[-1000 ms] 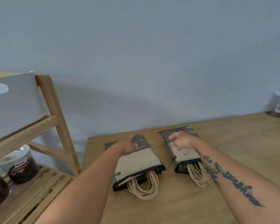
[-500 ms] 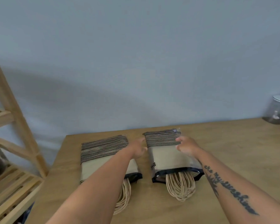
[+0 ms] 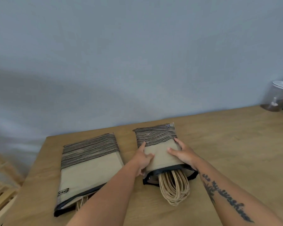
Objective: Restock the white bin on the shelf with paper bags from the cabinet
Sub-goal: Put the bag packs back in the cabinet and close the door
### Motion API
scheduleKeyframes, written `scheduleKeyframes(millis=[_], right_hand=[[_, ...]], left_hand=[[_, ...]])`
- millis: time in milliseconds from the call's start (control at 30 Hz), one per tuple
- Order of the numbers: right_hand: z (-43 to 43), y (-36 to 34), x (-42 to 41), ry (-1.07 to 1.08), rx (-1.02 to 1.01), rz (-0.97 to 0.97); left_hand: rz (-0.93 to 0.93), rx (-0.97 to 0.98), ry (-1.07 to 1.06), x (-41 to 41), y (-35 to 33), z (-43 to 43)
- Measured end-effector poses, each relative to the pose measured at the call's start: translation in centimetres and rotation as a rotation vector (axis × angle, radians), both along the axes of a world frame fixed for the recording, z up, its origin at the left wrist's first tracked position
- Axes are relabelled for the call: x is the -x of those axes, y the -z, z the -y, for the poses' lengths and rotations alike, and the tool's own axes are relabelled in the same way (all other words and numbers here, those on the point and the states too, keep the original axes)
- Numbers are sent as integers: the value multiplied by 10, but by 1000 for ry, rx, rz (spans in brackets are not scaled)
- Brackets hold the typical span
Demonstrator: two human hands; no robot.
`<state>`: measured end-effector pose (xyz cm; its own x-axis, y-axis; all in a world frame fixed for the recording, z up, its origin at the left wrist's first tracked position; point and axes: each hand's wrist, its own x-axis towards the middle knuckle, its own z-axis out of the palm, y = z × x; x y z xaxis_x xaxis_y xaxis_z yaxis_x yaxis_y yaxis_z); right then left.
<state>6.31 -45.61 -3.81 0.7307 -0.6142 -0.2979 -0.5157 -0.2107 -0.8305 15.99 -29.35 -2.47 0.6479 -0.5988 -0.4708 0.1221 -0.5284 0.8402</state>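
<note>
Plain blue-grey wall (image 3: 137,54) was seen behind a wooden table (image 3: 235,144); a slatted wooden shelf (image 3: 0,198) was blurred at left, a clear jar (image 3: 277,98) far right.

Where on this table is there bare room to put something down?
The widest bare tabletop lies between the right pack and the jar. Only a narrow strip separates the left pack from the right one, and the left forearm crosses it.
</note>
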Motion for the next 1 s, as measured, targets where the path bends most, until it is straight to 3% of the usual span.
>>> scheduleKeyframes(millis=[267,533,833,1000], right_hand=[[-20,-25,-20,13,56,68],[-79,-66,-84,-161,76,178],[-168,-28,-129,-358,-79,149],[-171,-9,-122,-354,-129,132]], left_hand=[[126,98,-20,-14,-17,-10],[215,134,-146,-62,-55,-81],[180,-4,-267,-91,-41,-180],[128,39,-536,-86,-14,-197]])
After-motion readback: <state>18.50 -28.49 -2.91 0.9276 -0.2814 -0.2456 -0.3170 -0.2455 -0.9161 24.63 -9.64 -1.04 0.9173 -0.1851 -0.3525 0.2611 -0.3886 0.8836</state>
